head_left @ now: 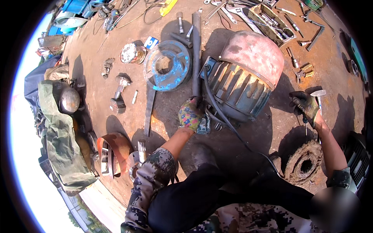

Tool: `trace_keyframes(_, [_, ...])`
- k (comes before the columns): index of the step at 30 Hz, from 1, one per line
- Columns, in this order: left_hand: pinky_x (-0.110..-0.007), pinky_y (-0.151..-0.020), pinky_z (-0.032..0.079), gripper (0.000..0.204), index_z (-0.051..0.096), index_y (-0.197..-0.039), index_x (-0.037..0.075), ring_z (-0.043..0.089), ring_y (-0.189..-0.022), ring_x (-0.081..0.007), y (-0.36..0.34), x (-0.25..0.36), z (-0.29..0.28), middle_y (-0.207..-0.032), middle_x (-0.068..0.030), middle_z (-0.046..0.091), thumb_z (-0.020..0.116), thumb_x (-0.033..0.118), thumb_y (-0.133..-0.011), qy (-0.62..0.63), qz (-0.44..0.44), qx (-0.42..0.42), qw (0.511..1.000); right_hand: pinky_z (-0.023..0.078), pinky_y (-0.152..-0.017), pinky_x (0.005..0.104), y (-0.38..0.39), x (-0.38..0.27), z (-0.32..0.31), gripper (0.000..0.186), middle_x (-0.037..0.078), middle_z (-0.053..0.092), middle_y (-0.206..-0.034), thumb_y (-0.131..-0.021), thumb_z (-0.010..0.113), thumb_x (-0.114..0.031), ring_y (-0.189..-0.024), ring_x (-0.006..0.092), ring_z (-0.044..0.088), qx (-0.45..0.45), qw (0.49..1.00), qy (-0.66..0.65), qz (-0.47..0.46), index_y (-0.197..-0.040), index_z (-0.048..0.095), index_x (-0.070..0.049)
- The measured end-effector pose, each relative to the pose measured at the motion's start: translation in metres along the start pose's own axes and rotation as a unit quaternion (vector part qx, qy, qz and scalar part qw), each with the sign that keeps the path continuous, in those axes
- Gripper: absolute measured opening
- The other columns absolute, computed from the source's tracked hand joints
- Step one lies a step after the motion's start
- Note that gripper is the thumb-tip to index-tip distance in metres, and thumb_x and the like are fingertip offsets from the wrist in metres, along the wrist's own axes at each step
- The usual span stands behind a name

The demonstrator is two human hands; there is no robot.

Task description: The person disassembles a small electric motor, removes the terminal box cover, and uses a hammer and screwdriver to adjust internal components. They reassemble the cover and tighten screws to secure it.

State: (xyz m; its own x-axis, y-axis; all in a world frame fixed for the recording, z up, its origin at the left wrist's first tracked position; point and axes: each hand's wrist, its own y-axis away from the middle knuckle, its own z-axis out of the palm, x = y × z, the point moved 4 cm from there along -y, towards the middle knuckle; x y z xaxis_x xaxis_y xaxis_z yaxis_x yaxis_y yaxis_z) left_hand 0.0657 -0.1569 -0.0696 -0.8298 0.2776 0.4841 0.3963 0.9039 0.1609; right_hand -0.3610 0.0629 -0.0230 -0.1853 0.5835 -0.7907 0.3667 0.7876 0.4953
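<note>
My left hand (pixel 190 114), in a floral-patterned work glove, is closed around the near end of a long dark metal pipe (pixel 196 50). The pipe runs away from me between a blue-painted round casting (pixel 167 66) and a large ribbed electric motor (pixel 237 89) with a faded pink cover (pixel 254 56). A black cable (pixel 219 110) comes off the motor and curves toward my legs. At the right, my right hand (pixel 307 105), in a dark dirty glove, has its fingers curled; a thin screwdriver (pixel 305 130) sticks out below it. A hammer (pixel 318 93) is right beside that hand, its handle partly hidden.
Wrenches (pixel 248 19) and a tool box (pixel 272 25) lie at the far side. Pliers (pixel 303 73) rest right of the motor. A paint can (pixel 133 53), a cordless power tool (pixel 119 93) and a flat bar (pixel 150 110) sit leftward. A worn ring-shaped part (pixel 291 169) is near my right arm.
</note>
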Motion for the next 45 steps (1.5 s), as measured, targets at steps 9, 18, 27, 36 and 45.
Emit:
trace_keyframes(9, [-0.051,-0.085,0.058,0.025,0.079,-0.115,0.006,0.073,-0.103,-0.0436,-0.014,-0.064,0.039,-0.107,-0.0208,0.078,0.065,0.007,-0.094,-0.013,0.087,-0.048,0.995,0.050,-0.110,0.0363,0.019,-0.017,0.002,0.172,0.023,0.062,-0.137,-0.036,0.071,-0.110,-0.126,0.0245,0.064,-0.208,0.903,-0.299,-0.229,-0.148,0.047,0.018])
trace_keyframes(18, [-0.034,-0.078,0.056,0.020,0.075,-0.119,0.001,0.068,-0.085,-0.0171,-0.015,-0.039,-0.083,-0.097,-0.0057,0.075,0.069,0.016,-0.108,0.171,-0.017,0.058,0.984,0.058,-0.082,0.0285,0.057,-0.065,-0.013,0.033,0.003,0.076,-0.101,-0.104,0.076,-0.013,-0.095,0.0113,0.071,0.000,0.966,-0.240,-0.092,-0.135,0.072,-0.002])
trace_keyframes(27, [-0.031,-0.084,0.056,0.017,0.072,-0.118,0.001,0.068,-0.091,-0.0136,-0.004,0.243,-0.093,-0.106,-0.0034,0.074,0.074,0.003,-0.101,0.001,0.466,-0.122,0.876,0.055,-0.105,0.0351,-0.042,-0.080,-0.004,0.053,0.012,0.073,-0.143,-0.101,0.066,-0.017,-0.129,0.0215,0.069,0.078,0.972,-0.129,-0.180,-0.154,0.061,-0.014])
trace_keyframes(36, [-0.032,-0.092,0.056,0.017,0.073,-0.118,0.000,0.072,-0.101,-0.0180,-0.041,0.253,-0.048,-0.111,-0.0077,0.076,0.073,0.004,-0.101,0.048,0.346,-0.053,0.936,0.056,-0.099,0.0448,-0.069,-0.078,0.030,0.051,0.020,0.075,-0.129,-0.097,0.072,-0.033,-0.120,0.0396,0.072,0.089,0.961,-0.084,-0.248,-0.142,0.068,-0.009])
trace_keyframes(45, [-0.032,-0.091,0.056,0.016,0.074,-0.118,0.000,0.072,-0.098,-0.0172,-0.037,0.255,-0.044,-0.107,-0.0069,0.077,0.072,0.007,-0.104,0.081,0.310,-0.057,0.945,0.058,-0.093,0.0413,-0.057,-0.065,0.021,0.039,0.015,0.079,-0.116,-0.099,0.074,-0.032,-0.106,0.0319,0.075,0.177,0.947,-0.139,-0.230,-0.129,0.074,-0.007])
